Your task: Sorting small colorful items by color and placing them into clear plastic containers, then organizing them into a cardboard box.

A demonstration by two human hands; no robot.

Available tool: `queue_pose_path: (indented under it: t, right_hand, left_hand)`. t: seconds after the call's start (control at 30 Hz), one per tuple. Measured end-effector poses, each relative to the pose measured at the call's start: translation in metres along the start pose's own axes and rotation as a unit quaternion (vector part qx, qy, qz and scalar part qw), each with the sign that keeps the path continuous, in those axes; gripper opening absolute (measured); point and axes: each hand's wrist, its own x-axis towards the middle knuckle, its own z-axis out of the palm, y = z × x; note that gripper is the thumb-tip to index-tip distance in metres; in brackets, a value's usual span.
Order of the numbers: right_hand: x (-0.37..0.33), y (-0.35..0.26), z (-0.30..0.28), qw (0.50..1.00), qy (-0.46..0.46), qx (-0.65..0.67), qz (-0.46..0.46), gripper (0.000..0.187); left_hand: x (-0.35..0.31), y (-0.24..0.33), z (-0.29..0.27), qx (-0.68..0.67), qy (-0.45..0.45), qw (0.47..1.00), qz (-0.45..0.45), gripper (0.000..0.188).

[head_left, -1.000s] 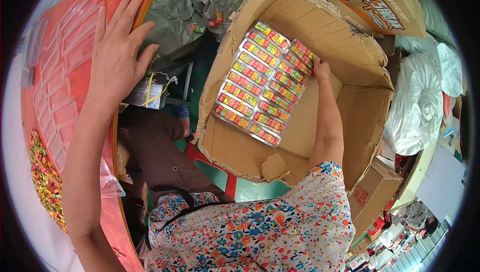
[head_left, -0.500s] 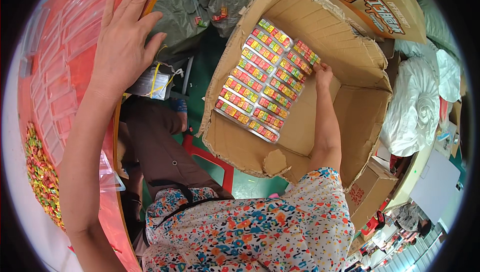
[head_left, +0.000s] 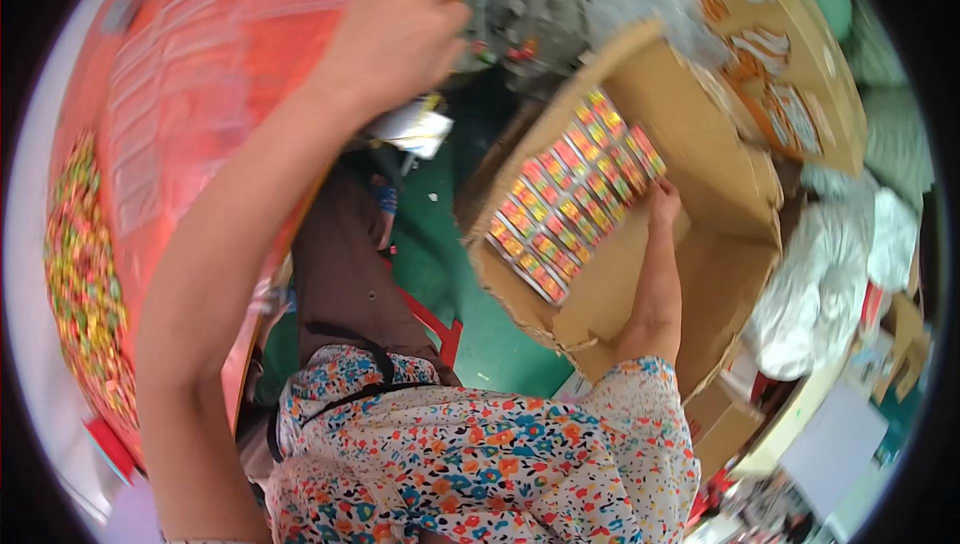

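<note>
My right hand [head_left: 664, 201] reaches into a large open cardboard box [head_left: 722, 206], its fingers closed on the end of a clear plastic tray [head_left: 645, 152] filled with small red, yellow and green pieces. That tray lies at the far end of two columns of similar filled trays [head_left: 545, 214] along the box's left side. My left hand [head_left: 408, 29] rests over the red-topped table's edge, smeared by motion, its fingers looking stretched out and holding nothing visible. Near it, clear empty plastic trays [head_left: 150, 124] lie on the red tabletop [head_left: 290, 49].
A heap of small colourful pieces [head_left: 85, 294] lies at the table's left. Another printed carton [head_left: 790, 64] stands behind the box, with white plastic bags [head_left: 815, 279] to its right. Grey bags [head_left: 535, 4] sit beyond the table edge. A red stool [head_left: 440, 329] shows by my leg.
The view has turned, so the box and table appear shifted in the picture. My right hand stays at the end of the same tray; my left hand stays by the table edge.
</note>
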Motion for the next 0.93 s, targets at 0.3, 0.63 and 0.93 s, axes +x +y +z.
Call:
queue_pose_path:
  t: [0.3,0.63,0.93]
  right_hand:
    - [-0.006,-0.072,-0.050,0.952,-0.039,0.300,-0.044,0.038]
    - [-0.245,-0.328,-0.121,0.838,-0.275,0.271,-0.387,0.018]
    - [-0.379,-0.406,-0.088,0.686,-0.173,0.100,-0.700,0.024]
  left_hand:
    - [0.000,0.007,0.016,0.031,0.169,0.985,-0.004,0.014]
    - [-0.155,0.071,-0.112,-0.230,0.266,0.923,-0.154,0.022]
    - [-0.282,0.033,-0.126,-0.015,0.105,0.944,-0.311,0.038]
